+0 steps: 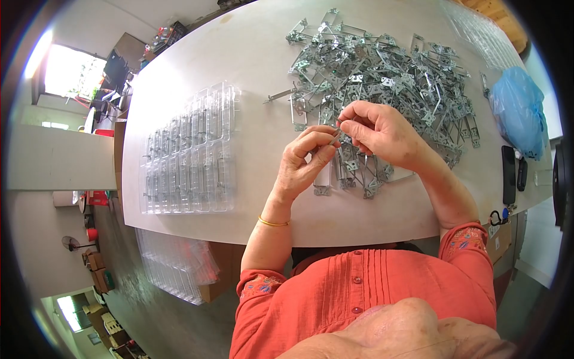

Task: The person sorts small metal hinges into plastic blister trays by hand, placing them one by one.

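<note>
My left hand (306,157) and my right hand (382,133) meet in front of a pile of metal brackets (382,81). Between the fingertips of both hands is a thin grey metal bracket (335,139), mostly hidden by the fingers. Both hands are closed in a pinch on it. Loose brackets from the near side of the pile lie just below the hands. To the left, a clear plastic tray (190,152) with long slots lies on the white table (263,221), with metal parts in its slots.
A blue plastic bag (518,112) sits at the right edge, near a dark phone (509,175) and some keys (500,216). Clear plastic sheeting (481,33) lies at the far right. More clear trays (173,263) are stacked below the table's left front edge.
</note>
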### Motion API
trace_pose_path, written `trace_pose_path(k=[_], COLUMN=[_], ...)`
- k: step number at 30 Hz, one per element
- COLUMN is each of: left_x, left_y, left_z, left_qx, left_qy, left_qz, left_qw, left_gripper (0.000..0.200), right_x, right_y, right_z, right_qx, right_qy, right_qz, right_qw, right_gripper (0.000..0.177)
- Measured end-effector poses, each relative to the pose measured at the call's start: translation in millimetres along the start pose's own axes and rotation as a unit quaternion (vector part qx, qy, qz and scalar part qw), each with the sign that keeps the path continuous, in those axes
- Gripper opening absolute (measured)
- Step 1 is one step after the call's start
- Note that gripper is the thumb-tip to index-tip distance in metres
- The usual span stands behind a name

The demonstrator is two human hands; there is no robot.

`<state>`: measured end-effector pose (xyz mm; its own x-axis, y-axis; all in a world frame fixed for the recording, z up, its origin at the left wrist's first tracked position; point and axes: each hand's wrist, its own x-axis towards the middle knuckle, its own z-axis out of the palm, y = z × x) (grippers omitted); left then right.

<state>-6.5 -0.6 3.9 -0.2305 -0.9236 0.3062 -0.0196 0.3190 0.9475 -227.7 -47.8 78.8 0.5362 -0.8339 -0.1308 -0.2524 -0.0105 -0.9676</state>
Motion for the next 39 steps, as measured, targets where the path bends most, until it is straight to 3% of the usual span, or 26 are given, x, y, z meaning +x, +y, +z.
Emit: trace_pose_path(k=[2,5,8,11,14,18,39], left_x=[0,1,2,-4,-4,-3,-2], left_y=[1,9,11,5,-6,-7,-5], left_z=[1,-2,2,4,-9,-12,-10], left_qx=[0.024,0.072,0.048,-0.098,-0.193,-0.268,-0.179], left_qy=[0.006,-0.043,-0.088,-0.022,0.026,0.048,0.050], left_qz=[0.005,0.013,-0.007,-0.043,-0.058,-0.039,-0.023], left_qw=[1.000,0.996,0.995,0.994,0.979,0.962,0.982], left_gripper=[0.009,0.009,0.009,0.012,0.019,0.024,0.021], right_x=[1,6,8,9,2,3,1], right_y=[4,22,18,10,-1,8,9], right_z=[-1,3,7,1,0,6,6], right_qx=[-0.036,-0.096,-0.029,0.061,0.066,-0.009,-0.074], right_qy=[0.008,0.088,0.146,0.154,0.106,0.068,0.091], right_qz=[-0.011,-0.143,-0.162,-0.130,-0.051,-0.046,-0.069], right_qw=[0.999,0.981,0.975,0.978,0.991,0.997,0.991], right_gripper=[0.011,0.009,0.011,0.010,0.010,0.010,0.015])
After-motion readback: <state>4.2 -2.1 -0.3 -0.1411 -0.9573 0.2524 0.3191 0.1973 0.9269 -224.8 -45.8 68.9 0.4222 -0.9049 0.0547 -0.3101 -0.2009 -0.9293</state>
